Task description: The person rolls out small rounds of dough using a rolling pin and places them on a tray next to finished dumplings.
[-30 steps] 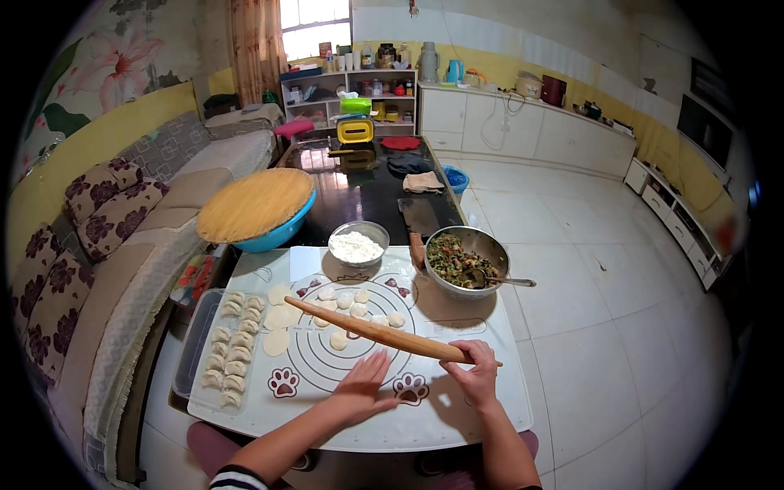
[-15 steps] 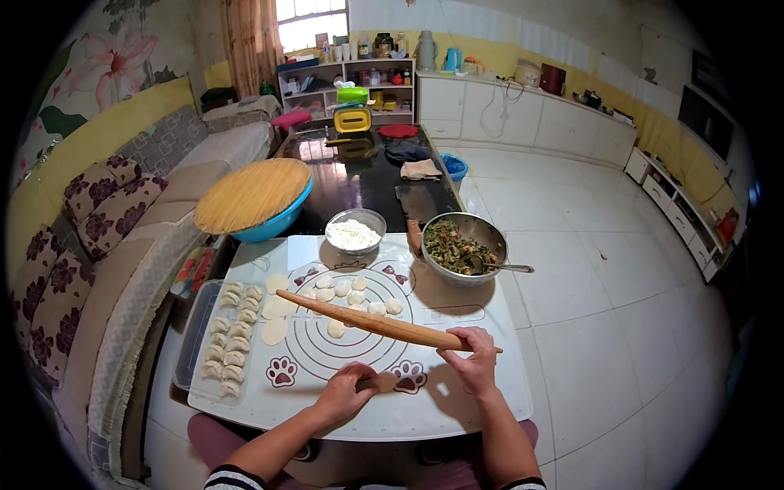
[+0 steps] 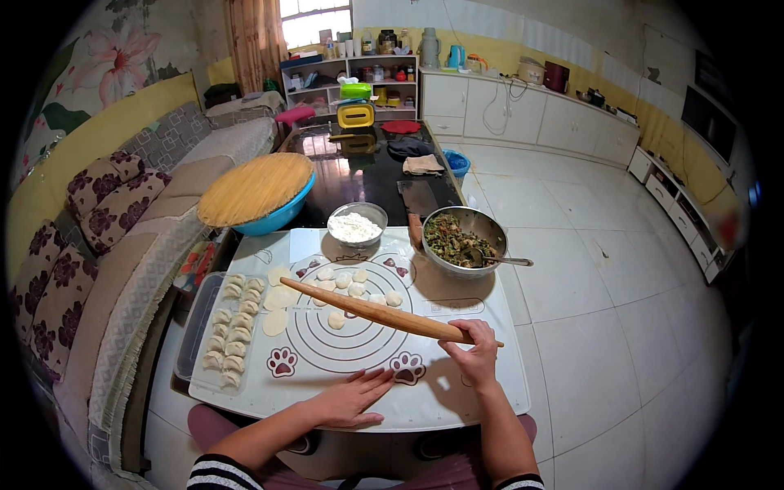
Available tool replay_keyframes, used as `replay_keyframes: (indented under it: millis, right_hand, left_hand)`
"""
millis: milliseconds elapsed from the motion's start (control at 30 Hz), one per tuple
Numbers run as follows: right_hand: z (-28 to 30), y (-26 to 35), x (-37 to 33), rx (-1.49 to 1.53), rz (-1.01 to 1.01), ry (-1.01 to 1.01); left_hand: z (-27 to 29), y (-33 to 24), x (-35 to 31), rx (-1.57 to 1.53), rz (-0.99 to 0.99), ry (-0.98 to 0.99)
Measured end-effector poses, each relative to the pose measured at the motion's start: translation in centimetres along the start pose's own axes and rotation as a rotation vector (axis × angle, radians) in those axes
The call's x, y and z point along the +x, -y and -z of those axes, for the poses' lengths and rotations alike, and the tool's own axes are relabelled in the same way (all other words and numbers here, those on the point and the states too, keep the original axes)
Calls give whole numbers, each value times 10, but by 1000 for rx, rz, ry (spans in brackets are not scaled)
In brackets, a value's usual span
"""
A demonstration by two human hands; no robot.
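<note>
My right hand (image 3: 474, 351) grips one end of a tapered wooden rolling pin (image 3: 376, 314), which is raised at a slant over the mat. My left hand (image 3: 351, 400) lies flat, palm down, near the front edge of the white pastry mat (image 3: 441, 400); whatever is under the palm is hidden. Several small dough pieces (image 3: 336, 320) rest on the printed circles, beyond and beside the pin. Left of them lie a few rolled dough wrappers (image 3: 275, 322), partly overlapping. Rows of folded dumplings (image 3: 237, 335) fill part of a clear plastic tray at the mat's left.
At the mat's far edge stand a bowl of flour (image 3: 357, 225) and a steel bowl of chopped filling (image 3: 464, 242) with a spoon. A round woven lid (image 3: 257, 188) covers a blue basin at the far left. A cleaver (image 3: 418, 200) lies on the black table beyond.
My left hand held a small flattened dough piece in its fingertips; now it is spread flat on the mat and that piece is out of sight. The rolling pin stays in my right hand.
</note>
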State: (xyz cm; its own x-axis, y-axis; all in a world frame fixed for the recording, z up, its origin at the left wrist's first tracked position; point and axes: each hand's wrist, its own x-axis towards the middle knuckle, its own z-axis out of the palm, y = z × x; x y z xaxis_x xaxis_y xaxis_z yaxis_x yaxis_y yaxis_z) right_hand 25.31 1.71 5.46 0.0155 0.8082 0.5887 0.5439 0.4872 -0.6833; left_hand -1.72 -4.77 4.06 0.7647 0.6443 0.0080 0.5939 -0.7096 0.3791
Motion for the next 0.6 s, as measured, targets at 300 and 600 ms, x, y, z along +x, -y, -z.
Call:
replay_keyframes:
  millis: [300,600]
  right_hand:
    - [-3,0,-1,-24,13,28]
    - [-9,-2,-7,-19,30,59]
  left_hand:
    - [-18,-14,9,123,259,60]
    - [-31,-14,-1,56,336,-79]
